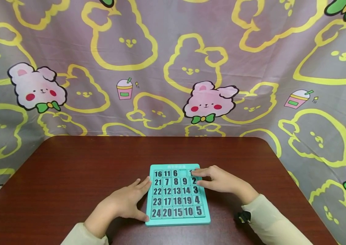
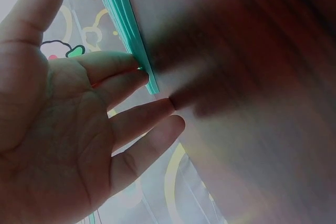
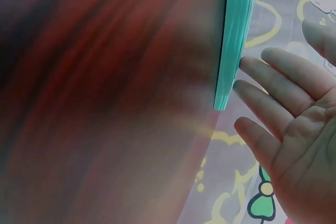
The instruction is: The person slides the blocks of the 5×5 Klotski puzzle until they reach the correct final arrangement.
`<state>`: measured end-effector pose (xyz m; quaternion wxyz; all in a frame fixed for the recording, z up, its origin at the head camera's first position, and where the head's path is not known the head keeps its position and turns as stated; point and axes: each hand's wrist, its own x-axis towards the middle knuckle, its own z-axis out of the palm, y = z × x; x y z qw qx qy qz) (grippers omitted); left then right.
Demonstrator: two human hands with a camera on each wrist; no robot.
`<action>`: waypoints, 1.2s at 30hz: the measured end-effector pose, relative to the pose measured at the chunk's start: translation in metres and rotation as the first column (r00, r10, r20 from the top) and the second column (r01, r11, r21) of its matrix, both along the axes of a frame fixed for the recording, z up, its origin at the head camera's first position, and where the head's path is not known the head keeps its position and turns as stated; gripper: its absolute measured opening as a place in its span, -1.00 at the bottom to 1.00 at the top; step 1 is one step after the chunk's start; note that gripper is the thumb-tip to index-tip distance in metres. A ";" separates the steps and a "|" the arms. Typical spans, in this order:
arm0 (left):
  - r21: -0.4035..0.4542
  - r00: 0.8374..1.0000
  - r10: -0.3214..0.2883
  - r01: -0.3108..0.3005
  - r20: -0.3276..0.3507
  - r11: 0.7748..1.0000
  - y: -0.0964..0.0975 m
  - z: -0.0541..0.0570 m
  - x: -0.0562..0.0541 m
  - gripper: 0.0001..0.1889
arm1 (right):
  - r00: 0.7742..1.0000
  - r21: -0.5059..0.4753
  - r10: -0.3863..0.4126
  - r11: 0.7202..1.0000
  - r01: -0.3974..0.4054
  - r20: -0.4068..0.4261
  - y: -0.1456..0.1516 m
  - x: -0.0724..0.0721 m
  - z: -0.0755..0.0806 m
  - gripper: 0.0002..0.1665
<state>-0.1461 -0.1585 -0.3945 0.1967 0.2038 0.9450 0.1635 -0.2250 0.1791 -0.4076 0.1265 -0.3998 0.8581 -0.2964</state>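
A turquoise sliding number puzzle [image 1: 177,223] lies flat on the table, its tiles printed with black numbers. The gap [image 1: 183,173] in its top row sits between the 6 tile [image 1: 175,173] and the 1 tile in the corner, which fingers partly cover. My left hand [image 1: 127,202] rests along the puzzle's left side, fingers extended at the edge and thumb by the lower left corner. From the right, my right hand [image 1: 221,180] reaches over the upper right corner, fingertips on the 1 tile and thumb beside the 2 tile [image 1: 194,181]. Both wrist views show the puzzle's side edge close to the fingers.
The dark reddish-brown table [image 1: 99,160] has rounded far corners. Behind and beside it hangs a grey-pink curtain [image 1: 160,20] with cartoon rabbits and drink cups. A black band [image 1: 242,216] is on the right wrist at the sleeve.
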 end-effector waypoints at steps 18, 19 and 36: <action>0.005 1.000 -0.009 0.009 -0.008 1.000 -0.001 0.000 -0.001 0.17 | 0.999 0.056 0.041 0.998 -0.040 -0.009 -0.024 0.000 0.005 -0.40; 0.005 1.000 -0.007 0.007 -0.006 1.000 -0.001 0.000 -0.001 0.17 | 0.999 0.055 0.035 0.998 -0.035 -0.007 -0.024 0.000 0.005 -0.40; 0.018 1.000 -0.004 0.004 -0.008 1.000 -0.002 0.001 0.001 0.17 | 0.998 0.005 -0.066 0.998 0.066 0.015 0.001 0.032 0.012 -0.41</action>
